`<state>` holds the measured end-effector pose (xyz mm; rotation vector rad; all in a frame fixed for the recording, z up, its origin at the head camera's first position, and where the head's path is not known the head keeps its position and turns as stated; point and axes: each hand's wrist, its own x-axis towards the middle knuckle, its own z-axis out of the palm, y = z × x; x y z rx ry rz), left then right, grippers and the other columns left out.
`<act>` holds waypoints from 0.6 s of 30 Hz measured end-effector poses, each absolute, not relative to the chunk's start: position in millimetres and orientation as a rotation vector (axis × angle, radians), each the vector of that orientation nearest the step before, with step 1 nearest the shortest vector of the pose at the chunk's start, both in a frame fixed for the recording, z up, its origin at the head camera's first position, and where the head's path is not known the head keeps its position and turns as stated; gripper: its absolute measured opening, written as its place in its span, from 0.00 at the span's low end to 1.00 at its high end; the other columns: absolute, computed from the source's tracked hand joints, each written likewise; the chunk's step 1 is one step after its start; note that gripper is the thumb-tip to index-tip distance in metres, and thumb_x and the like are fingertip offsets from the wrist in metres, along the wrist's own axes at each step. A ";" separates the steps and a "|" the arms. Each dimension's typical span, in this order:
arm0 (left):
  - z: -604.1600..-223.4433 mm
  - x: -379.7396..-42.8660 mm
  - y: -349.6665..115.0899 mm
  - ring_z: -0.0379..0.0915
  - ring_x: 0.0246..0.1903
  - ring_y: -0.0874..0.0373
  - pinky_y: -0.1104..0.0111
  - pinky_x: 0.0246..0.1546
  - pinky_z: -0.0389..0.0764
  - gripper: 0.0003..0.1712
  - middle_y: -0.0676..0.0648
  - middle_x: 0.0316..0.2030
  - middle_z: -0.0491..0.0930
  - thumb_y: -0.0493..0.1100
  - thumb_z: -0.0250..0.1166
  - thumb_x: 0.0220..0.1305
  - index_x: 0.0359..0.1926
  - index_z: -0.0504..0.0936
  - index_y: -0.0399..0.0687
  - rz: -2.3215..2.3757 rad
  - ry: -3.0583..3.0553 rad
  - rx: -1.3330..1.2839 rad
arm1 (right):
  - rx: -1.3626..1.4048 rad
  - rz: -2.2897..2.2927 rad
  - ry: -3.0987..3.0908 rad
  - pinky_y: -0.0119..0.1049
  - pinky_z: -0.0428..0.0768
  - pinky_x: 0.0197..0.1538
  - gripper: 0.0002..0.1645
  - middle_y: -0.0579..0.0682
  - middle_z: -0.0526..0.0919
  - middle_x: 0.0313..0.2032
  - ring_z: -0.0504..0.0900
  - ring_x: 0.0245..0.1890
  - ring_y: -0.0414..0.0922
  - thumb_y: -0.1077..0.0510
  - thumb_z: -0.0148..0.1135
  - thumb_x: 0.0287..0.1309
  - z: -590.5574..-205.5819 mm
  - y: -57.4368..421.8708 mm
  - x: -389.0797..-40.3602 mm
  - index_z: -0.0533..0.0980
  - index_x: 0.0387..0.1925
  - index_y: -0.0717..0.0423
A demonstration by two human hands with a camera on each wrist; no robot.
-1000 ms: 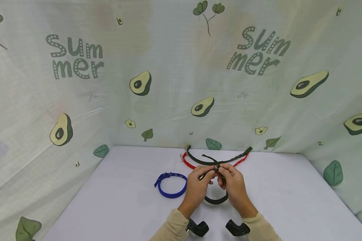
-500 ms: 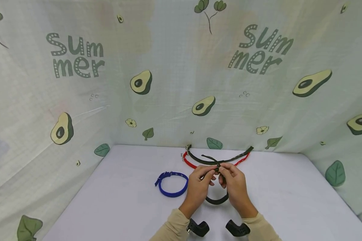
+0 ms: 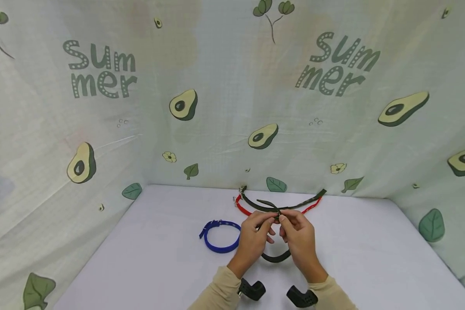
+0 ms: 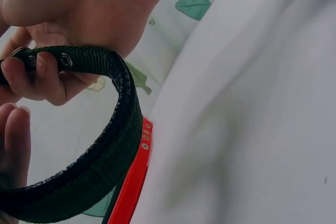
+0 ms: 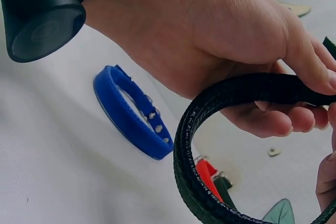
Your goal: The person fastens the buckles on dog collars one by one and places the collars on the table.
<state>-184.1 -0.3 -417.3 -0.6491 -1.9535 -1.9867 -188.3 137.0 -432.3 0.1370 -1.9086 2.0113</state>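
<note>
Both hands hold a dark green pet collar (image 3: 276, 258), bent into a loop that hangs below the fingers. My left hand (image 3: 252, 236) pinches one side between thumb and fingers, and my right hand (image 3: 302, 237) pinches the other; their fingertips meet at the top of the loop. A narrow strap end (image 3: 267, 203) sticks up past the fingertips. Metal-ringed holes show in the strap beside the right hand (image 4: 89, 9) in the left wrist view. Seen from the right wrist, the band runs through the fingers of the left hand (image 5: 220, 35). Fingers mostly hide where the ends meet.
A blue collar (image 3: 221, 249), buckled into a ring, lies left of the hands. Behind them, a red collar (image 3: 243, 209) and another dark green collar (image 3: 252, 205) lie stretched out near the table's back edge. A patterned curtain (image 3: 217, 77) rises behind the white table (image 3: 147, 258).
Both hands stay together at the collar. My right hand and wrist have shifted slightly left, and the strap end above the fingertips now points a little farther left.
</note>
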 end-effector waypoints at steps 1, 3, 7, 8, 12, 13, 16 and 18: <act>-416.4 -184.1 -0.7 0.80 0.27 0.44 0.60 0.22 0.84 0.11 0.41 0.39 0.79 0.31 0.59 0.71 0.49 0.85 0.36 -1.974 -1.959 -0.655 | 0.141 2.004 -1.907 0.29 0.74 0.21 0.10 0.55 0.80 0.29 0.74 0.21 0.43 0.65 0.61 0.68 -432.2 136.8 -187.9 0.78 0.48 0.65; -414.9 -183.3 -1.4 0.79 0.26 0.43 0.59 0.21 0.84 0.11 0.41 0.38 0.79 0.30 0.59 0.71 0.49 0.85 0.36 -1.952 -1.971 -0.659 | 0.141 1.996 -1.907 0.28 0.74 0.21 0.09 0.55 0.80 0.30 0.74 0.21 0.43 0.66 0.60 0.68 -432.0 136.6 -187.4 0.78 0.48 0.64; -414.2 -182.0 -2.1 0.79 0.25 0.42 0.58 0.21 0.84 0.11 0.40 0.38 0.79 0.30 0.59 0.71 0.49 0.85 0.36 -1.933 -1.985 -0.667 | 0.142 2.002 -1.915 0.29 0.75 0.22 0.09 0.56 0.81 0.32 0.75 0.21 0.43 0.66 0.60 0.68 -431.7 136.8 -186.8 0.78 0.49 0.63; -414.2 -181.7 -2.3 0.78 0.25 0.42 0.58 0.21 0.84 0.11 0.40 0.39 0.79 0.30 0.59 0.71 0.49 0.85 0.36 -1.934 -1.988 -0.670 | 0.142 2.002 -1.917 0.29 0.75 0.22 0.10 0.56 0.82 0.32 0.75 0.21 0.42 0.65 0.60 0.68 -431.7 136.9 -186.7 0.78 0.49 0.63; -414.5 -182.8 -2.5 0.78 0.26 0.42 0.58 0.21 0.84 0.12 0.40 0.40 0.79 0.30 0.58 0.72 0.50 0.85 0.37 -1.928 -1.986 -0.690 | 0.175 1.984 -1.908 0.29 0.74 0.21 0.12 0.56 0.82 0.32 0.75 0.21 0.42 0.65 0.62 0.68 -431.5 137.5 -187.2 0.80 0.51 0.62; -414.9 -183.0 -3.0 0.78 0.26 0.42 0.58 0.21 0.84 0.12 0.41 0.40 0.79 0.31 0.58 0.72 0.51 0.85 0.37 -1.926 -1.984 -0.692 | 0.187 1.973 -1.907 0.29 0.74 0.21 0.13 0.55 0.82 0.31 0.75 0.21 0.42 0.65 0.62 0.67 -431.5 137.3 -187.1 0.80 0.52 0.61; -415.0 -183.6 -3.7 0.78 0.25 0.44 0.59 0.21 0.84 0.12 0.42 0.39 0.78 0.31 0.58 0.72 0.51 0.85 0.38 -1.912 -1.981 -0.691 | 0.238 1.931 -1.908 0.30 0.74 0.21 0.14 0.55 0.81 0.28 0.74 0.21 0.42 0.65 0.63 0.67 -431.0 136.8 -187.1 0.81 0.53 0.61; -414.6 -183.7 -3.9 0.78 0.25 0.46 0.60 0.21 0.84 0.12 0.42 0.39 0.78 0.31 0.58 0.73 0.51 0.85 0.39 -1.908 -1.989 -0.680 | 0.264 1.895 -1.929 0.30 0.74 0.21 0.15 0.56 0.79 0.25 0.74 0.20 0.45 0.66 0.63 0.66 -426.4 136.2 -184.2 0.81 0.54 0.61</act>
